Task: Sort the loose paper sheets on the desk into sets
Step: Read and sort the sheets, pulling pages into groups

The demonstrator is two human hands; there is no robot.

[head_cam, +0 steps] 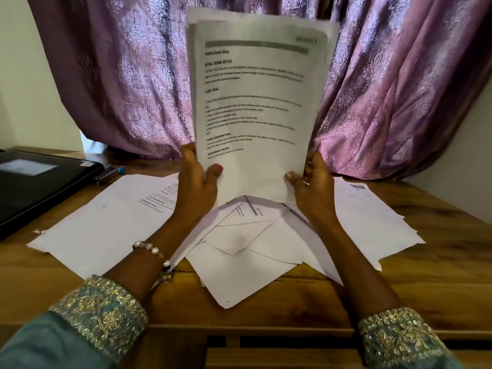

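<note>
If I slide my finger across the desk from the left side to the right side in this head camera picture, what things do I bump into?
Black laptop → blue stapler → left sheets → left hand → held stack → right hand → right sheets.

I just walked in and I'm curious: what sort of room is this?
Probably a home study corner: a wooden desk strewn with loose sheets, a closed laptop at its left, and purple curtains behind.
</note>
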